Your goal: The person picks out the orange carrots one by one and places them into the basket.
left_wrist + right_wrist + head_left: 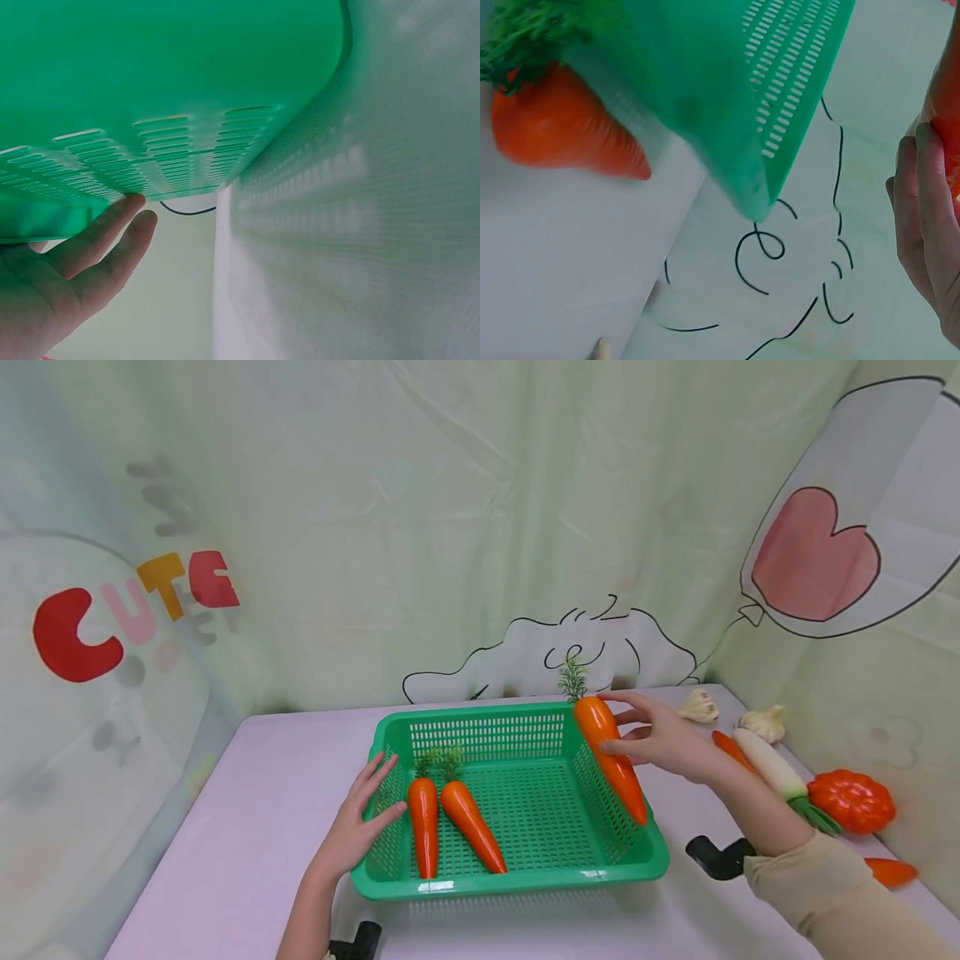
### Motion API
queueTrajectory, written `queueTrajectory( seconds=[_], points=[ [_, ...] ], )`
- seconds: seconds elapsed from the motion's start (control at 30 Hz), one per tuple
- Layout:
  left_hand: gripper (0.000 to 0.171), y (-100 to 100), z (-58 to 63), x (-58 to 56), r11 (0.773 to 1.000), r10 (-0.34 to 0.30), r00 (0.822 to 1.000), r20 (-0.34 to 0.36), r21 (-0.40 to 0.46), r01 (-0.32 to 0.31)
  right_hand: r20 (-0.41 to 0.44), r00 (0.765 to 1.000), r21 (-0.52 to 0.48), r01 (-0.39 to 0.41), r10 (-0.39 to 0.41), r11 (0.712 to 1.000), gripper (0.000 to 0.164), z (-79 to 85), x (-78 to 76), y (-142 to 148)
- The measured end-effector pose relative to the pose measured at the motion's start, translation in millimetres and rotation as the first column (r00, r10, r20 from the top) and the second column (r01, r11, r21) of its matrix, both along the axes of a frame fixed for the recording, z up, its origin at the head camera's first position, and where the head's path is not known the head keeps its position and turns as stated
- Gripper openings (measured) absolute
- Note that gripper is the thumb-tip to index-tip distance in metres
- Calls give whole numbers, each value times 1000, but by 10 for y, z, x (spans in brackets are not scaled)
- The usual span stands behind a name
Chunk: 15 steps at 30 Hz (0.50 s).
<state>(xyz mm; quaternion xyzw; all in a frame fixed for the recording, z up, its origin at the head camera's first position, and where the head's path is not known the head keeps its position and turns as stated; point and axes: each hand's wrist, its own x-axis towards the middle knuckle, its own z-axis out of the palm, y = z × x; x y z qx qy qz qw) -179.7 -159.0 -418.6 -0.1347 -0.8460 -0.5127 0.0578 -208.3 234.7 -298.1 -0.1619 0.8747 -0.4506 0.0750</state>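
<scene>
Fingers (934, 187) grip a carrot (621, 777) whose leaves (573, 680) only head view shows.

Basket (510, 887): is standing upright, green, with slotted walls; the left hand (358, 823) is resting at its left side.
Held carrot (627, 783): glossy orange, green-topped, is slanting over the right rim, tip pointing nearward; the right hand (666, 742) is gripping it.
Left carrot (424, 827): is lying inside, tip pointing nearward.
Middle carrot (474, 828): is lying just beside it, tip angling rightward.
</scene>
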Motion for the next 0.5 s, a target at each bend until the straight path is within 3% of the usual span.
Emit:
queueTrajectory(
  seconds=[0.23,0.5],
  points=[
    [62,-19,6,0,1000,4,1000,-6,-13,-4,21,1000,2,-11,11,1000,69,22,-91,-259],
    [62,-2,2,-5,1000,-4,1000,-2,8,4,55,996,-72,-68,72,995,63,-48,-204,-567]
  ],
)
